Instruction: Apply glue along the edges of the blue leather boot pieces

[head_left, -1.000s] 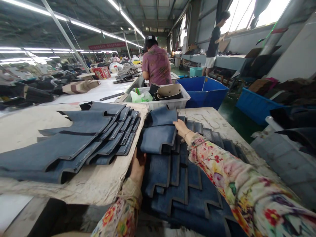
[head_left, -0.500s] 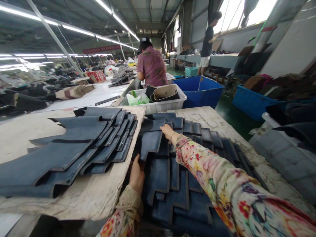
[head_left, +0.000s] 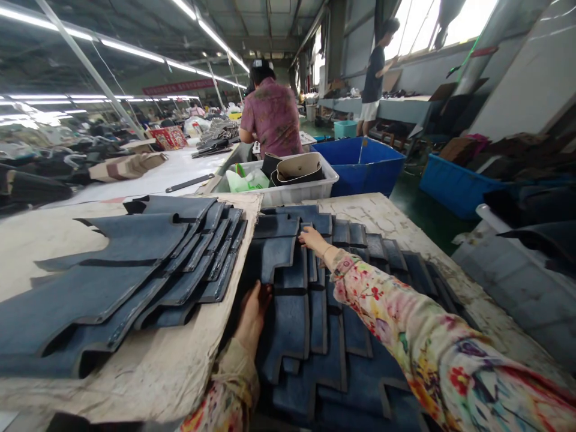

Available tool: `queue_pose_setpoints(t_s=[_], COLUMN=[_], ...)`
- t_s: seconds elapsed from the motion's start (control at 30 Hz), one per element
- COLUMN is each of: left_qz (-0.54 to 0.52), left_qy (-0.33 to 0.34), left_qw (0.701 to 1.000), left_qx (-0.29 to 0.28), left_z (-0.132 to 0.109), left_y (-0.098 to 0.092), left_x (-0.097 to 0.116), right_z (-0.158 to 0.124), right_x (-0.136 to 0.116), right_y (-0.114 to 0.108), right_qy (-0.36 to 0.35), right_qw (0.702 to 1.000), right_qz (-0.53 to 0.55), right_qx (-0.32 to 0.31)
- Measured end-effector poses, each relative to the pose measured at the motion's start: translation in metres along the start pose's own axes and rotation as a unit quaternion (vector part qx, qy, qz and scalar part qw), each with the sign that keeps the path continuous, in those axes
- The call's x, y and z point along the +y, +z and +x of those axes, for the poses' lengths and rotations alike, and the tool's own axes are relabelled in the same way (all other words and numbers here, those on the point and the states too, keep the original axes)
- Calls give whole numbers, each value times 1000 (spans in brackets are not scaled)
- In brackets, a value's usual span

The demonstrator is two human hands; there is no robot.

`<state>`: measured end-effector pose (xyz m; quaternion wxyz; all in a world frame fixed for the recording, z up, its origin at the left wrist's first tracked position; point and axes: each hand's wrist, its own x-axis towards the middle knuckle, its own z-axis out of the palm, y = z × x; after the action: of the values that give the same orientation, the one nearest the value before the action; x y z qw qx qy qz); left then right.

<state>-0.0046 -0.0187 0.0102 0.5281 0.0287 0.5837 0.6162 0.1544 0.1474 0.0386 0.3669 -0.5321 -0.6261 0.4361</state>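
Observation:
Two spreads of dark blue cut pieces lie before me. One fanned stack rests on a beige board at left. The other overlapping stack covers the table on the right. My right hand reaches out with fingers lying flat on the upper pieces of the right stack. At the left edge of that stack, my left hand has its fingers curled around a piece's edge.
A white crate with rolled material and a green bag stands beyond the stacks. Blue bins sit on the floor at right. One person in a purple shirt works ahead; another stands at a far bench.
A piece that my right hand held lifted has come down flat onto the right stack. My right hand has drawn slightly nearer. My left hand stays at the stack's left edge.

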Motion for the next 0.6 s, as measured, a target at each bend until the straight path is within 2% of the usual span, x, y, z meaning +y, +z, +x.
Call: queue_pose_setpoints(t_s=[0.1, 0.23, 0.43, 0.6], left_qz=[15, 48, 105, 146], left_qy=[-7, -15, -4, 35], left_qw=[1000, 999, 994, 988], left_qx=[3, 2, -24, -34], left_z=[1, 2, 2, -3], left_y=[2, 3, -1, -2], left_x=[1, 3, 1, 0], right_z=[-6, -11, -12, -19], right_x=[2, -2, 3, -2], right_y=[-4, 3, 12, 1], right_qy=[-6, -38, -18, -33], right_qw=[999, 992, 982, 975], right_qz=[-45, -109, -184, -218], right_qx=[-20, -48, -26, -41])
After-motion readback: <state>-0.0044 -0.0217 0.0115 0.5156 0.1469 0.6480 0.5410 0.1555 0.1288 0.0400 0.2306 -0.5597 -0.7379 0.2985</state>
